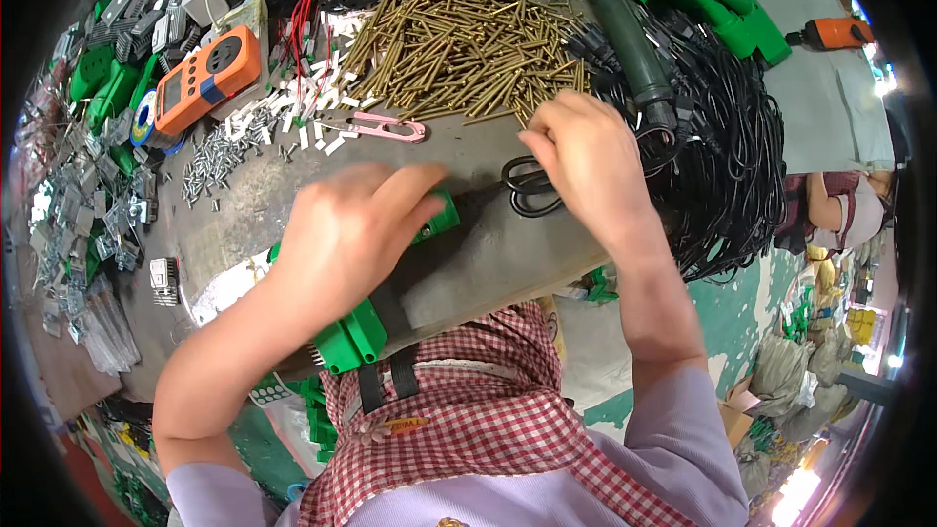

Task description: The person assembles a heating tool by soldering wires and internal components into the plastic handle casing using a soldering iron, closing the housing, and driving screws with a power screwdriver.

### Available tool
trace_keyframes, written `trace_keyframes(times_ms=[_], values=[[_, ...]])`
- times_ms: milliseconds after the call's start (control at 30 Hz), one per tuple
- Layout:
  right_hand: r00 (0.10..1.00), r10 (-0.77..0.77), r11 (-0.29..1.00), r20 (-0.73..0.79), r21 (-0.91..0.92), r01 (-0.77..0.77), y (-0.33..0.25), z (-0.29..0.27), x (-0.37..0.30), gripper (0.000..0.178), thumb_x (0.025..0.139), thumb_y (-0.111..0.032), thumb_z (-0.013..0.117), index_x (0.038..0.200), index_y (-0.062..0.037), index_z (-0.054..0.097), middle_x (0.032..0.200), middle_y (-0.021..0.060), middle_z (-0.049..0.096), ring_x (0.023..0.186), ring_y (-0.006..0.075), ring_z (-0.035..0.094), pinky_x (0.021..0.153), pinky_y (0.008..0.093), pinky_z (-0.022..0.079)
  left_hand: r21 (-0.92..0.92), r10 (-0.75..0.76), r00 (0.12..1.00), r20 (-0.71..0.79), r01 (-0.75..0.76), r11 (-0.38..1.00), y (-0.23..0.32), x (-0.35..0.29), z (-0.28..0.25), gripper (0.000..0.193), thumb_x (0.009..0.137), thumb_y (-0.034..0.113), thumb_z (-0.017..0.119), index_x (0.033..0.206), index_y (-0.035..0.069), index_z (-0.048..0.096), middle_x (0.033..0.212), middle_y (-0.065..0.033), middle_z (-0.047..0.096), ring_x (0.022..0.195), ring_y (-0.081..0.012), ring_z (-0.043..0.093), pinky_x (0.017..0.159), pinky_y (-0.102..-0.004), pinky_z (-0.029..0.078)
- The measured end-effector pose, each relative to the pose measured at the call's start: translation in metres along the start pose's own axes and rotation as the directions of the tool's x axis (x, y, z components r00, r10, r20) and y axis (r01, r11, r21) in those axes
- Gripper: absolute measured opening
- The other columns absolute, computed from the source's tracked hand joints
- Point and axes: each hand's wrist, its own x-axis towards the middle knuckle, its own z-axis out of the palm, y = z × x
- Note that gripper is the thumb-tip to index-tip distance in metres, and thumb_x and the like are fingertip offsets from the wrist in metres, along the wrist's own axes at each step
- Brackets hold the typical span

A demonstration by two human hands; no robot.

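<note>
Green plastic is showing under the left hand (356, 224), which is lying palm down over a long green part (376, 307) on the grey table (488, 254). The part's long axis is running on a slant, from near the person's chest at the lower left up toward the middle of the table, and one end is peeking out past the fingertips beside a pair of black scissors (532, 185). The left fingers are lying close together and pressing flat on the part rather than pinching it; a black cord or strap is trailing off its near end over the checked apron (468, 410).

The right hand (586, 151) is reaching farther out, its fingers curled and drawn together at the near edge of a big heap of brass pins (459, 44). It is touching the pile, but whether a pin is already between the fingertips cannot be told, as the knuckles are hiding them. The heap is lying straight ahead of the right hand and up and to the right of the green part, so the right hand is much the nearer to the pins, with the scissors lying between the two hands.

An orange meter (207, 78) is sitting at the far left, pink clippers (386, 125) are lying just before the pins, and black cables (722, 137) are piled to the right.
</note>
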Motion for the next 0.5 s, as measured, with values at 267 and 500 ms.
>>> trace_keyframes(times_ms=[267,500], values=[[0.991,0.106,0.967,0.084,-0.240,-0.083,0.007,0.018,0.015,0.008,0.071,-0.009,0.064,0.075,-0.0022,0.065,0.080,0.0140,0.064,0.081,0.0299,0.064,0.075,0.0397,0.049,0.270,0.281,0.958,0.047,-0.284,0.920,-0.003,0.104,0.059,0.017,0.078,0.008,0.057,0.094,0.004,0.054,0.080,-0.0134,0.061,0.078,-0.0300,0.062,0.070,-0.0389,0.052],[0.996,0.075,0.996,0.042,0.043,-0.077,-0.010,-0.041,0.002,0.016,0.073,-0.006,0.066,0.086,-0.0025,0.057,0.084,0.0133,0.058,0.086,0.0316,0.058,0.078,0.0419,0.045,0.144,0.194,0.981,-0.012,-0.191,0.971,-0.023,0.079,0.024,0.026,0.078,0.005,0.057,0.103,0.006,0.057,0.090,-0.0129,0.064,0.079,-0.0304,0.064,0.071,-0.0381,0.052]])
